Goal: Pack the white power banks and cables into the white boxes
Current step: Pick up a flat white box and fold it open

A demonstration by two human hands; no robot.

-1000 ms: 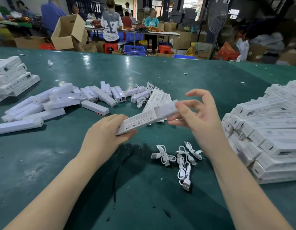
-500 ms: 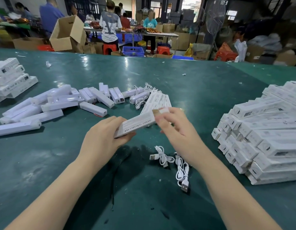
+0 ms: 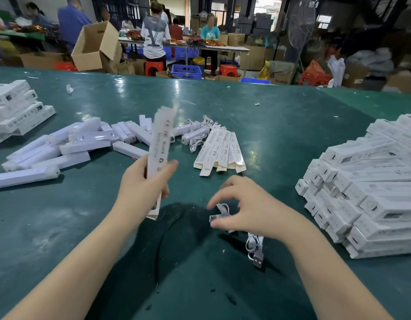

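Gripping a long white box (image 3: 158,155) in the left hand (image 3: 139,190), fingers and thumb wrapped round its lower half, so the carton stands nearly upright and leans a bit away toward the far edge of the bench (image 3: 280,125); its top end is motion-blurred. The left forearm comes in from the near left corner, wrist bent up. The right hand (image 3: 250,211) hovers low over the bench near the middle of the near edge, fingers curled, thumb and fingertips pinching a coiled white cable (image 3: 220,212) by its plug end, the rest partly hidden under the palm. Another bundled cable (image 3: 255,248) with a metal USB plug lies just beside it on the dark green, slightly scuffed surface. Toward the left edge there's a loose scatter of smooth white power banks (image 3: 68,146), long rectangular sticks. Mid-bench sits a fan of flat folded cartons (image 3: 220,151) with printed text, and a few more cables (image 3: 197,132) right behind them. Filled boxes are stacked in a big pile (image 3: 366,188) along the right edge, with a smaller stack (image 3: 15,109) at the far left.
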